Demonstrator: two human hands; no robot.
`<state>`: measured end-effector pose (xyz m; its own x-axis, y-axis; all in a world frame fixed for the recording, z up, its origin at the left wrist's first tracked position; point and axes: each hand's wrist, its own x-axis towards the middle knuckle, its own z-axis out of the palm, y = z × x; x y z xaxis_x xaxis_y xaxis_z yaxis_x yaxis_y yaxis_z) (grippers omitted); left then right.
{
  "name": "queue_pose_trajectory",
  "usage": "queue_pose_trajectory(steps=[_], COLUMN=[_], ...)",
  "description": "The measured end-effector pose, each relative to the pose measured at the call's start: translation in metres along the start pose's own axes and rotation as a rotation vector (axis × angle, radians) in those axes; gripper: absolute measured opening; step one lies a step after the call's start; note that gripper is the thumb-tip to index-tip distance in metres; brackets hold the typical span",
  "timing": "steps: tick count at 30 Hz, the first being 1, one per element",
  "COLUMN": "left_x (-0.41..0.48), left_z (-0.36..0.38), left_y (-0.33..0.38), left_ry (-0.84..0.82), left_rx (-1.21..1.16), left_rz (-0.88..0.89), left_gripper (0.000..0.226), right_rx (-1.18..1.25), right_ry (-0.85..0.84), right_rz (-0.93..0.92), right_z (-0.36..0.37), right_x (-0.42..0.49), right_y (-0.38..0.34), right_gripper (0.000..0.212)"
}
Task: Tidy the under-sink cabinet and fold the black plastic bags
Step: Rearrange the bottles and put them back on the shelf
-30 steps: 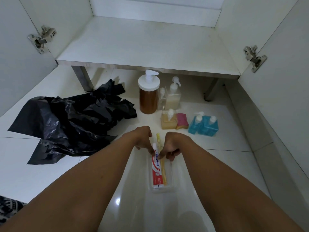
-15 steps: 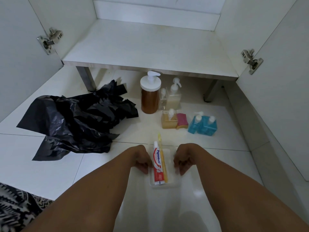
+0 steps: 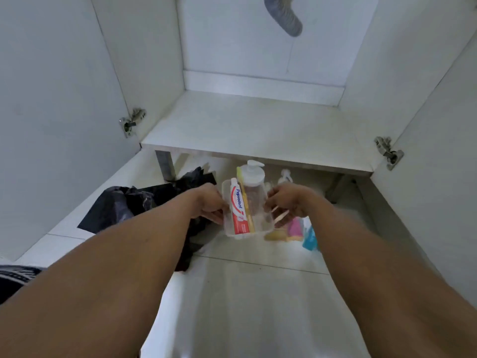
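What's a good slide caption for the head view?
Left hand and right hand hold a clear tray with toothpaste and toothbrush before the open cabinet; black plastic bags lie crumpled at left.

One left hand (image 3: 210,202) and one right hand (image 3: 286,202); one clear tray (image 3: 267,228), one toothpaste tube (image 3: 238,210), one yellow toothbrush (image 3: 240,175), one pink sponge (image 3: 295,226), one heap of black bags (image 3: 124,205), two hinges (image 3: 131,121), one grey hose (image 3: 286,16)
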<state>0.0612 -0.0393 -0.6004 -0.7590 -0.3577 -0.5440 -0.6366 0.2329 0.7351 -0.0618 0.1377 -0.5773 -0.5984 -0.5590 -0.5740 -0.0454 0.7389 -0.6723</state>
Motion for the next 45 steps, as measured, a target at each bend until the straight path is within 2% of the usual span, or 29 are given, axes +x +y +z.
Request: queue_pose_trajectory(steps=[4,6,12,15,21,22,24,26,27,32,36,42,45], left_x=[-0.024,-0.04,-0.105,-0.143,-0.214,-0.225,-0.241,-0.25,-0.253,-0.267,-0.265,-0.227,-0.208], left_z=[-0.071,-0.106,-0.191,-0.225,-0.269,-0.275,-0.283,-0.296,-0.304,-0.339,-0.361,-0.391,-0.408], left_y=[0.048,0.069,0.117,0.127,0.138,0.143,0.156,0.172,0.179,0.211,0.235,0.257,0.261], left_ry=[0.14,0.207,0.371,0.355,0.243,0.246,0.308,0.407,0.444,0.497,0.569,0.774,0.878], left_rx=[-0.038,-0.068,-0.307,-0.435,-0.45,-0.387,-0.285,-0.312,-0.339,-0.389,-0.374,-0.365,-0.371], left_rz=[0.141,0.228,0.469,0.593,0.867,0.886,0.913,0.94,0.955,1.037,1.02,0.96,0.948], left_gripper=[0.009,0.012,0.055,0.079,0.113,0.109,0.08,0.058,0.054,0.044,0.035,0.031,0.028], right_rx=[0.09,0.127,0.252,0.35,0.534,0.572,0.623,0.614,0.591,0.445,0.358,0.341,0.311], right_ry=[0.149,0.192,0.125,0.034,-0.021,-0.029,-0.037,-0.025,-0.01,0.071,0.162,0.217,0.228], right_rz=[-0.238,-0.34,-0.553,-0.639,-0.767,-0.783,-0.831,-0.914,-0.962,-1.123,-1.158,-1.1,-1.143], right_z=[-0.022,-0.033,-0.061,-0.07,-0.071,-0.072,-0.075,-0.078,-0.079,-0.089,-0.095,-0.095,-0.092], right_x=[-0.014,-0.026,-0.08,-0.11,-0.154,-0.161,-0.174,-0.189,-0.197,-0.221,-0.218,-0.183,-0.162], right_y=[-0.073,-0.111,-0.219,-0.263,-0.328,-0.338,-0.356,-0.375,-0.384,-0.421,-0.451,-0.486,-0.496], right_gripper=[0.013,0.013,0.012,0.01,0.006,0.005,0.004,0.004,0.006,0.032,0.039,0.033,0.043])
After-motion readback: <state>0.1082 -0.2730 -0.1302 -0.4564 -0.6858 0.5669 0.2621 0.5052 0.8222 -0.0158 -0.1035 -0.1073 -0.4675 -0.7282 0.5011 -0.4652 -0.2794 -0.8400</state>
